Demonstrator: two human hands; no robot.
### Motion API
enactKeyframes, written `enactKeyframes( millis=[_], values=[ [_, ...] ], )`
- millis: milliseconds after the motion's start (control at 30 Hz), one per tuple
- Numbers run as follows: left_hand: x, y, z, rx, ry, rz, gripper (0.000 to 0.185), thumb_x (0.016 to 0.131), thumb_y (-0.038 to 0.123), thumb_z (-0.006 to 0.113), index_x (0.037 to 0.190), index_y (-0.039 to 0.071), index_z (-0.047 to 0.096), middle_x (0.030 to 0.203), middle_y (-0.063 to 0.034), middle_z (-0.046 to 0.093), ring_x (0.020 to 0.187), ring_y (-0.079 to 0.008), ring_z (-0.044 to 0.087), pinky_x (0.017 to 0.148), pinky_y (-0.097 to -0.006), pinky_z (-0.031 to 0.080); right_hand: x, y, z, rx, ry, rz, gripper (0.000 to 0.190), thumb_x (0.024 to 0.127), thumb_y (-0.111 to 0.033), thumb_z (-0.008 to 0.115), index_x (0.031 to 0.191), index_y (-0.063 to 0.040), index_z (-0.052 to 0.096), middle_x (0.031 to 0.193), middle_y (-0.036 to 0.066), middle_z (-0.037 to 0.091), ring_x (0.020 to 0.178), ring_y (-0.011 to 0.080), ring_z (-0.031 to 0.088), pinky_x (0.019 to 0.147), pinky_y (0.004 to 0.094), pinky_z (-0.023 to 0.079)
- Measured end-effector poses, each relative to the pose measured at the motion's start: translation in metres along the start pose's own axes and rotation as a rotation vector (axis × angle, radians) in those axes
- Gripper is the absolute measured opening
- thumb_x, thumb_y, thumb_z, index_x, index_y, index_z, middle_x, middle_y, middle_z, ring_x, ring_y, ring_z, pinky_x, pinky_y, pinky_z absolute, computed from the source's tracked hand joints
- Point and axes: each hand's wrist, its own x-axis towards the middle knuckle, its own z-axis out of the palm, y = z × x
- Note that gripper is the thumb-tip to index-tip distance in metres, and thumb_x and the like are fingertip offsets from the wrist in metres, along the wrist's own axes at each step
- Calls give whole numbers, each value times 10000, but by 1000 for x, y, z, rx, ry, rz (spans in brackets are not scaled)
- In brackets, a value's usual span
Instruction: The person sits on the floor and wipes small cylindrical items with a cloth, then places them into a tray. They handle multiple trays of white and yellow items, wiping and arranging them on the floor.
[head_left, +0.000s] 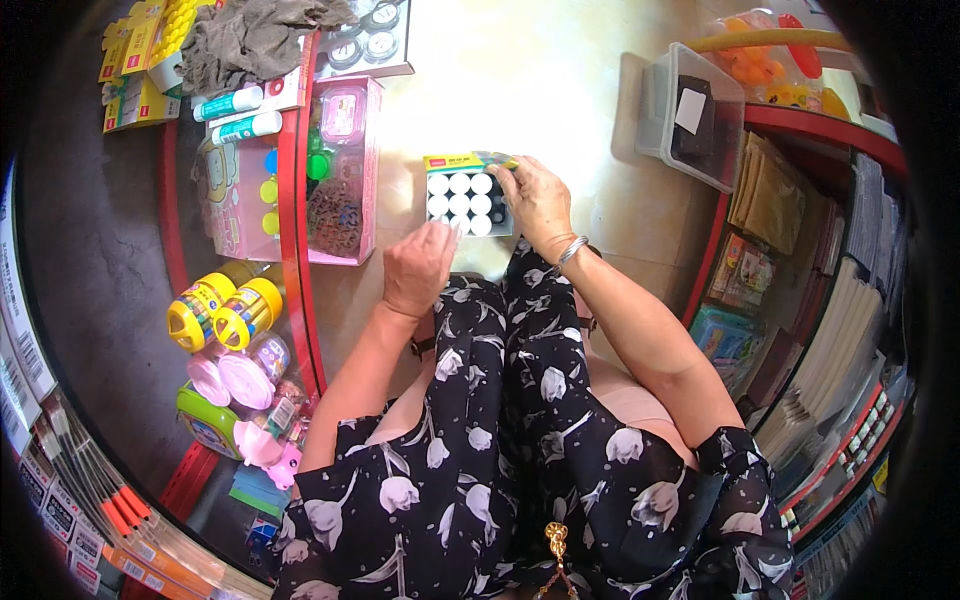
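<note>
A small open box of white-capped sticks (460, 204) is in front of me, above my knees. Its caps stand upright in rows, and a darker gap shows at the right side. My right hand (537, 196) grips the box's yellow and green flap (457, 163) at the upper right corner. My left hand (421, 264) is at the box's lower left corner, its fingers curled around something small and white that is mostly hidden. Two white and teal glue sticks (246, 127) lie on the shelf to the left.
A red-edged shelf (298, 247) on the left holds a pink basket (366, 225), yellow-lidded jars (247, 313) and a grey cloth (240, 45). On the right, a clear plastic bin (675, 105) is beside a red-framed shelf (825, 127) with packets and notebooks.
</note>
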Motion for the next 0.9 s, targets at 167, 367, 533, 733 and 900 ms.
enactKeyframes(
  millis=[167, 367, 533, 733, 900],
  values=[
    [-24, 20, -3, -353, -163, 35, 172, 835, 196, 753, 870, 48, 674, 718, -115, 600, 607, -269, 612, 569, -354, 479, 2, 5, -2, 135, -140, 43, 251, 894, -310, 681, 1034, -103, 663, 949, 120, 652, 829, 319, 650, 706, 410, 523],
    [-4, 17, -18, -899, -234, -501, 249, 839, 164, 764, 1007, -9, 702, 848, -107, 721, 708, -122, 650, 639, -283, 503, 4, -7, -69, 314, -260, 23, 614, 797, -242, 806, 1305, -20, 544, 1126, 139, 578, 933, 205, 604, 797, 328, 527],
    [38, 21, -46, -865, -364, -259, 220, 805, 153, 792, 905, -12, 686, 735, -46, 650, 663, -83, 546, 602, -278, 456, 7, -43, -103, 517, -659, -107, 202, 895, -111, 701, 1059, 5, 686, 842, 30, 625, 778, 112, 578, 676, 258, 489],
    [79, -26, -94, -770, 297, -488, 161, 876, 125, 694, 995, 37, 630, 712, -17, 548, 654, -99, 525, 591, -289, 457, 14, 10, -129, 1010, -50, 378, 113, 978, -169, 609, 958, -70, 660, 764, 5, 641, 694, 62, 597, 603, 228, 494],
    [89, -120, -120, -225, 398, -771, 338, 904, 85, 601, 1240, 67, 565, 921, -109, 559, 801, -190, 570, 769, -325, 491, 27, 101, -156, 1505, 394, 637, 181, 999, -219, 577, 1059, -48, 588, 1014, 80, 681, 725, 117, 577, 637, 255, 502]
  ],
)
